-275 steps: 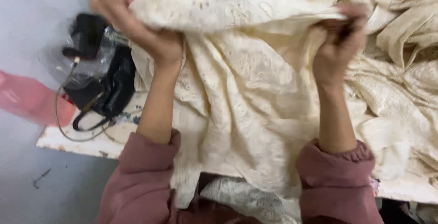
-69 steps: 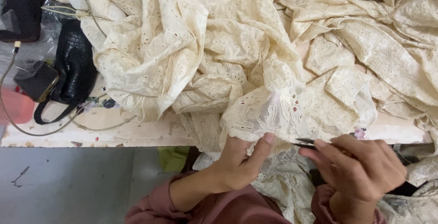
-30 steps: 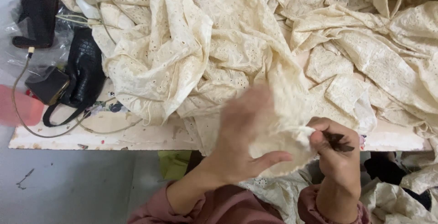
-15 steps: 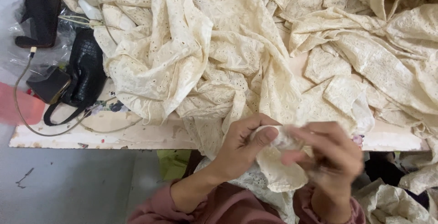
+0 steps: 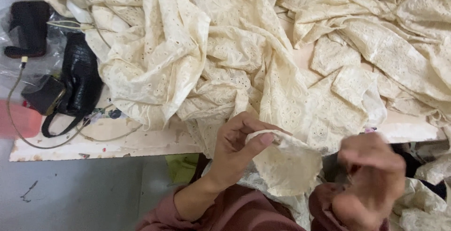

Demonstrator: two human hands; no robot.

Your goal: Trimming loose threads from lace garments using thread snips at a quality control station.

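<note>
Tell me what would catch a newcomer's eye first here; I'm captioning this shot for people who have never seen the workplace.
The heap of cream eyelet fabric covers most of the white table. At the table's near edge, the left hand pinches a small fold of that cloth, while the blurred right hand is raised beside it. A black handbag lies at the table's left end among cables.
</note>
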